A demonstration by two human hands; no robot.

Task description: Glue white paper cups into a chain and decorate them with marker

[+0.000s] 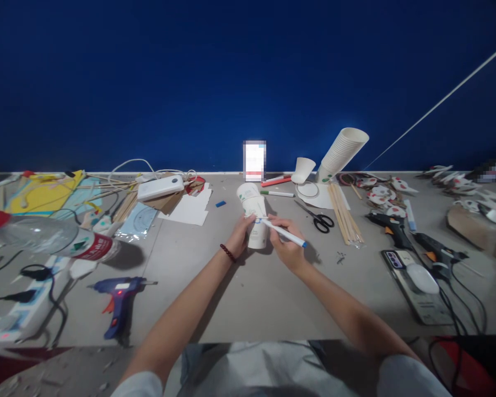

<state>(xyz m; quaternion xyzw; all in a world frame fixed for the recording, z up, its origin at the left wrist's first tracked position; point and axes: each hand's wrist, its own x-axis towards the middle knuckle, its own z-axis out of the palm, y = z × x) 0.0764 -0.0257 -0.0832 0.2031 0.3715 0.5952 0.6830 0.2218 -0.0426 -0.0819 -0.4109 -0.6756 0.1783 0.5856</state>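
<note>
The white paper cups (254,205) are in the middle of the counter (235,309), right in front of the person, where both hands can get to them. They look joined in a row, but the hands hide part of them, so I cannot tell just how they fit. The left hand (240,236) is curled round the left side of the cups, with its fingers closed on them. It seems to hold them so they do not roll or slip. The right hand (288,247) has its fingers pinched on a white marker (287,234) with a blue end. The marker slants, with its tip in close to the cups, and that is likely why the two hands are so near each other. I cannot tell if the tip is touching. A small blue cap (220,204) lies on the counter, maybe put there so the marker can be used. A green marker (278,193) and a red marker (276,181) lie behind the cups, easy to reach. A tall stack of cups (342,156) leans to the right, with one loose cup (303,170) beside it. The black scissors (320,219) and some wooden sticks (344,214) lie to the right too. A blue glue gun (118,300) lies on the left, perhaps there to be out of the way.
</note>
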